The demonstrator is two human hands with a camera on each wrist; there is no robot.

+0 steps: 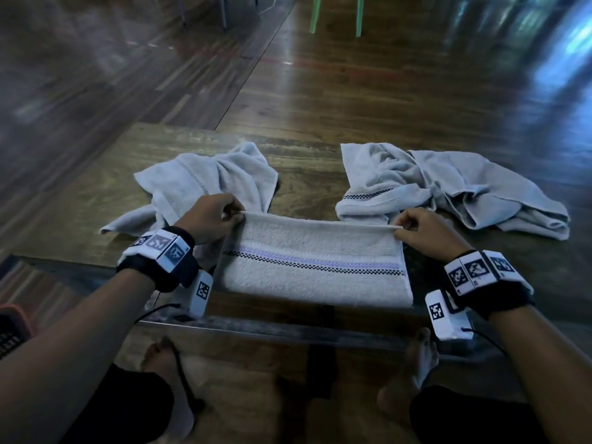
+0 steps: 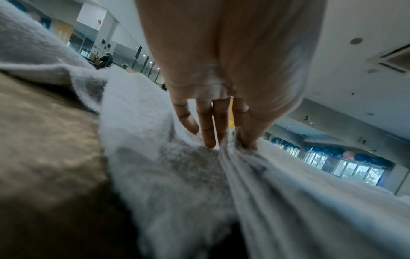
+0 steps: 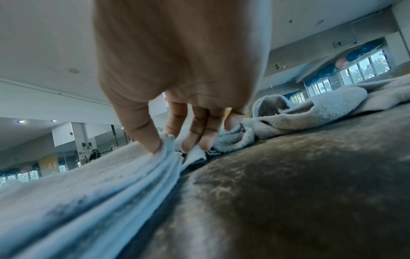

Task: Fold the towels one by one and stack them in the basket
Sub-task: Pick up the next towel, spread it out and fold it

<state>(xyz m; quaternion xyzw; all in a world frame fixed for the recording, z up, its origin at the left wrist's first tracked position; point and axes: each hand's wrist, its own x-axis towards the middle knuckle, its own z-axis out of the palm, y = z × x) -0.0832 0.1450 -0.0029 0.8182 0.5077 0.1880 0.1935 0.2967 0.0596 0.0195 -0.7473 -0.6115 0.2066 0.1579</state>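
A white towel with a blue and black checked stripe [image 1: 314,267] lies folded across the near part of the wooden table [image 1: 307,177]. My left hand [image 1: 221,216] pinches its far left corner, and my right hand [image 1: 413,227] pinches its far right corner. In the left wrist view the left hand [image 2: 235,138] holds bunched towel cloth [image 2: 277,184] between thumb and fingers. In the right wrist view the thumb and forefinger of the right hand [image 3: 164,145] pinch the layered towel edge [image 3: 111,184]. A dark basket with an orange rim [image 1: 12,325] shows at the far left edge.
A crumpled white towel [image 1: 211,177] lies behind my left hand. Another crumpled towel [image 1: 448,184] lies behind my right hand, seen also in the right wrist view as a crumpled towel [image 3: 310,110]. My bare feet [image 1: 419,357] show under the table's near edge. Green chair legs [image 1: 336,14] stand far off.
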